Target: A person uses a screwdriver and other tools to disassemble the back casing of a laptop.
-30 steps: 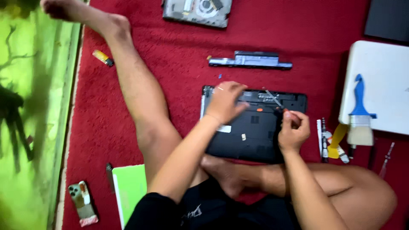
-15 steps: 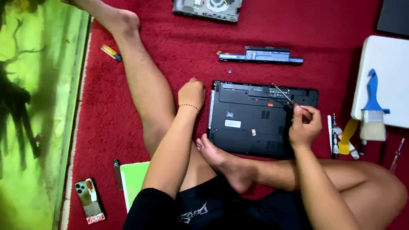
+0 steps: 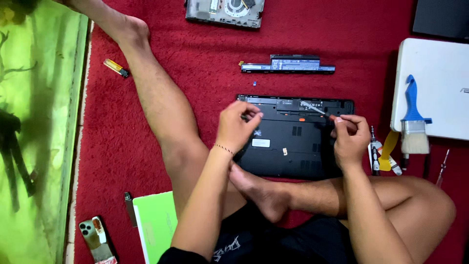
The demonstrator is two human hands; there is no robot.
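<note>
I see the black laptop base (image 3: 293,142) lying upside down on the red carpet (image 3: 205,73), centre frame. My right hand (image 3: 349,139) has its fingers clamped on a screwdriver (image 3: 315,109) at 3 o'clock; my left hand (image 3: 237,128) pinches fingers together at its 9 o'clock edge. The battery (image 3: 288,64) lies at 12.

1. The black laptop (image 3: 293,142) lies upside down on the red carpet, its underside facing up, just in front of the person's crossed legs. The long slot along its far edge sits empty. A small white label and vent slits show on the base.
2. The screwdriver (image 3: 317,109) is thin, with a silvery shaft. It lies at a slant over the laptop's far right part, tip pointing toward the empty slot, handle end hidden in the fingers.
</note>
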